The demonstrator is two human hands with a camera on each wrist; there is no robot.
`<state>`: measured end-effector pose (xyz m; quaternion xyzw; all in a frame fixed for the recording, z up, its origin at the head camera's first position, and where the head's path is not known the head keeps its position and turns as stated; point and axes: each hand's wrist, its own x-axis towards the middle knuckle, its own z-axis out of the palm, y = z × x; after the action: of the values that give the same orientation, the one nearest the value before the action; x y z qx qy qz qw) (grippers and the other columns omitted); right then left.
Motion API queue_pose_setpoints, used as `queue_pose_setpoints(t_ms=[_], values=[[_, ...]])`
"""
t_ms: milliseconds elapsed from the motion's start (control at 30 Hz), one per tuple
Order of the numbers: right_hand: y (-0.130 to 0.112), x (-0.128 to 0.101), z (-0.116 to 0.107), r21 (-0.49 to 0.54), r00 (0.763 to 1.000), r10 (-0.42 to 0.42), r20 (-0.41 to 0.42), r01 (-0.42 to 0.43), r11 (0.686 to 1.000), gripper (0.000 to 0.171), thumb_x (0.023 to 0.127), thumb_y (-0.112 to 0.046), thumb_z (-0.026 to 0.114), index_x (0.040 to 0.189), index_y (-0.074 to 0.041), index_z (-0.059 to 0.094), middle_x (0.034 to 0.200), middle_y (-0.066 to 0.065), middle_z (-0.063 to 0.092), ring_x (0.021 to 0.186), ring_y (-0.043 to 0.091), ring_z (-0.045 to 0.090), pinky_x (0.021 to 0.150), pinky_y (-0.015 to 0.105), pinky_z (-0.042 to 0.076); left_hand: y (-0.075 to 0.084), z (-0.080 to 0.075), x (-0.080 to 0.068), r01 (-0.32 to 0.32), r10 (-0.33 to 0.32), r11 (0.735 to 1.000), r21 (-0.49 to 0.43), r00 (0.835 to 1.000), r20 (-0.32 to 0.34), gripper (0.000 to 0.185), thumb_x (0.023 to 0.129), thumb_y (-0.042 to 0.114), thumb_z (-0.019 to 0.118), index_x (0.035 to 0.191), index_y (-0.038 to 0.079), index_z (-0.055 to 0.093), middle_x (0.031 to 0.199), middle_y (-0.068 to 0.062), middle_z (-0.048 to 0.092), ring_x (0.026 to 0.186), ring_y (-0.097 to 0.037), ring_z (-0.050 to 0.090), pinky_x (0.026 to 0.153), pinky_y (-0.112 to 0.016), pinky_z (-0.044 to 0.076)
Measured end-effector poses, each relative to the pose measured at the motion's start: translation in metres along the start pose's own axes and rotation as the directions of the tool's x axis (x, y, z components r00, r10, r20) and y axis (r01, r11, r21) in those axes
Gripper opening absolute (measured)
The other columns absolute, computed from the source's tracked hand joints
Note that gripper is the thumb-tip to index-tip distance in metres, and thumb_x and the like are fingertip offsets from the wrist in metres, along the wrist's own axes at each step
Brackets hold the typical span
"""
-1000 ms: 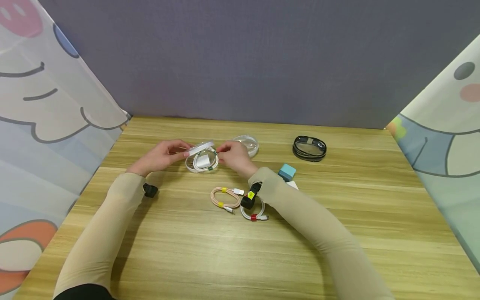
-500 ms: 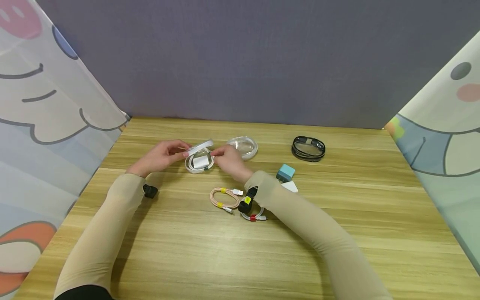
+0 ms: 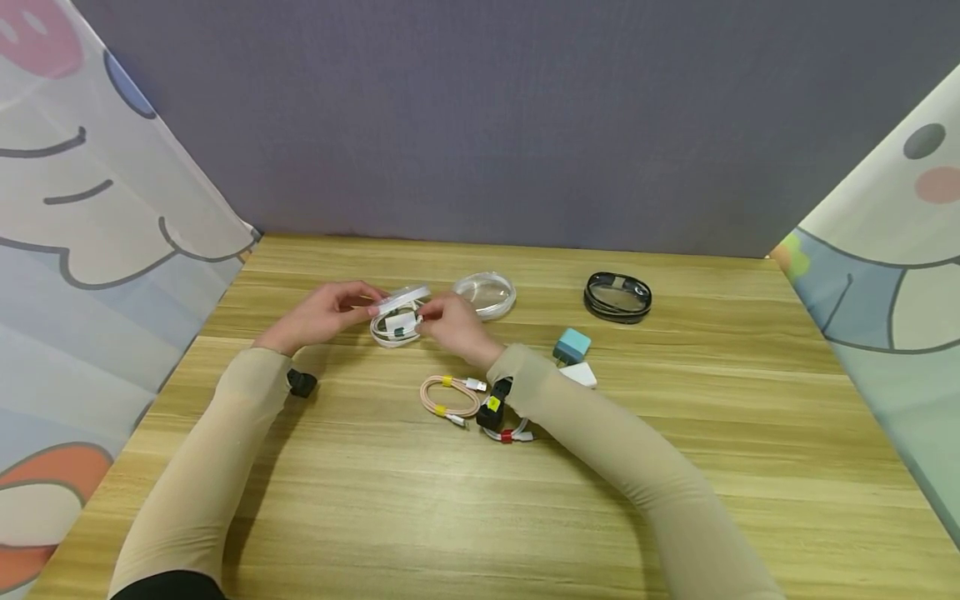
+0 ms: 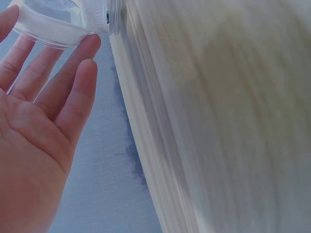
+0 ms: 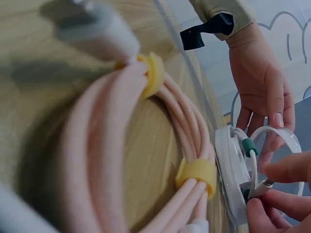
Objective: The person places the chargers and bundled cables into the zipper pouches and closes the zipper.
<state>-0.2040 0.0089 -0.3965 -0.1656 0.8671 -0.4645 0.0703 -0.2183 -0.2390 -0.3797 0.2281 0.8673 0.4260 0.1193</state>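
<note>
Red-clipped white coil (image 3: 512, 432) half hidden under right sleeve and black wrist strap (image 3: 491, 408); pink coiled cable (image 3: 448, 396) with yellow ties just left of it, fills the right wrist view out of focus. White block (image 3: 581, 374) partly covered by the sleeve, teal adapter (image 3: 573, 345) just behind it. Right hand (image 3: 450, 321) pinches the white cable (image 3: 395, 327) with green tie at the round clear case (image 3: 386, 333); fingertips (image 5: 272, 204) blurred, exact grip hard to read. Left hand (image 3: 322, 312) holds the case's raised lid (image 3: 403, 298), fingers (image 4: 73, 92) nearly straight against its rim; left wrist view mostly blur. Case sits mid-left on the table (image 3: 480, 500). Behind: empty clear case (image 3: 485, 294), farther right black cable case (image 3: 617, 297)
</note>
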Motion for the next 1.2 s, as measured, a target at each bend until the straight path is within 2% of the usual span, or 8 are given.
queue_pose_setpoints(t_ms=[200,367,567,800,1067,1200], values=[[0.0006,0.0031,0.0013,-0.091,1.000,-0.024,0.002,0.024,0.996,0.029,0.082,-0.009,0.080,0.109,-0.002,0.075,0.101,0.007,0.068,0.094,0.018,0.061,0.084,0.024,0.048,0.0010,0.0012,-0.0003,0.004,-0.005,0.999,-0.032,1.000,-0.014,0.022,0.099,0.019,0.064,0.117,0.006,0.068,0.132,-0.009,0.062,0.119,-0.027,0.060,0.094,-0.035,0.050],[-0.0010,0.0051,0.0029,-0.118,0.999,-0.033,-0.013,0.031,0.993,0.027,0.081,-0.008,0.081,0.106,-0.003,0.074,0.094,0.006,0.068,0.087,0.015,0.060,0.077,0.021,0.048,0.0017,0.0016,0.0000,-0.005,0.005,1.000,-0.030,1.000,-0.017,0.019,0.099,0.017,0.064,0.114,0.006,0.068,0.132,-0.009,0.063,0.118,-0.027,0.061,0.095,-0.037,0.050],[-0.0032,0.0050,0.0048,-0.178,0.999,-0.041,-0.030,0.035,0.983,0.027,0.081,-0.013,0.082,0.106,-0.005,0.072,0.093,0.004,0.066,0.087,0.014,0.059,0.078,0.023,0.047,0.0017,0.0006,0.0004,-0.005,0.004,1.000,-0.014,1.000,-0.024,0.017,0.099,0.017,0.064,0.113,0.007,0.069,0.131,-0.007,0.063,0.117,-0.026,0.061,0.096,-0.041,0.050],[-0.0039,0.0024,0.0047,-0.172,0.998,-0.058,0.010,0.059,0.983,0.032,0.077,-0.017,0.085,0.104,-0.007,0.071,0.095,0.005,0.062,0.089,0.016,0.053,0.079,0.026,0.044,-0.0007,-0.0002,0.0006,-0.024,0.024,1.000,0.006,0.999,-0.034,0.016,0.099,0.018,0.064,0.111,0.009,0.070,0.127,-0.005,0.065,0.117,-0.023,0.060,0.096,-0.044,0.047],[-0.0055,0.0023,0.0056,-0.238,0.998,-0.066,-0.014,0.061,0.969,0.027,0.078,-0.017,0.085,0.099,-0.008,0.069,0.091,0.004,0.060,0.089,0.017,0.052,0.080,0.028,0.042,-0.0009,0.0009,0.0015,-0.023,0.023,1.000,0.014,0.999,-0.032,0.014,0.098,0.019,0.065,0.108,0.010,0.071,0.122,-0.004,0.067,0.115,-0.021,0.060,0.096,-0.042,0.047],[-0.0050,0.0022,0.0053,-0.226,0.998,-0.061,-0.014,0.056,0.972,0.026,0.079,-0.017,0.084,0.098,-0.008,0.069,0.091,0.004,0.060,0.088,0.016,0.053,0.080,0.027,0.042,-0.0028,0.0012,0.0009,-0.029,0.029,1.000,0.002,0.999,-0.031,0.012,0.098,0.017,0.065,0.106,0.010,0.071,0.122,-0.005,0.067,0.113,-0.021,0.060,0.097,-0.043,0.046]])
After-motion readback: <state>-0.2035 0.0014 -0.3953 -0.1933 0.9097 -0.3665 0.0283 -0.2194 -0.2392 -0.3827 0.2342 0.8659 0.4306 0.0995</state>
